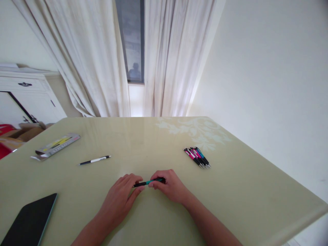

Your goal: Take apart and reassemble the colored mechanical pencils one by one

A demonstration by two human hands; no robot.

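A teal and black pen (149,182) lies crosswise between my two hands, just above the near middle of the table. My left hand (124,192) is closed on its black grip end, thumb below and fingers above. The teal end is pinched by my right hand (171,185). To the right, several pink, blue and black pens (196,158) lie side by side in a bunch, their tips toward me. Off to the left a single white and black pen (94,160) rests alone, apart from both hands.
An opened grey and yellow pen box (57,145) lies at the far left of the pale green table (143,136). A dark flat tablet-like object (30,218) sits at the near left. Curtains, a window and a white cabinet (28,92) stand behind; a wall runs along the right.
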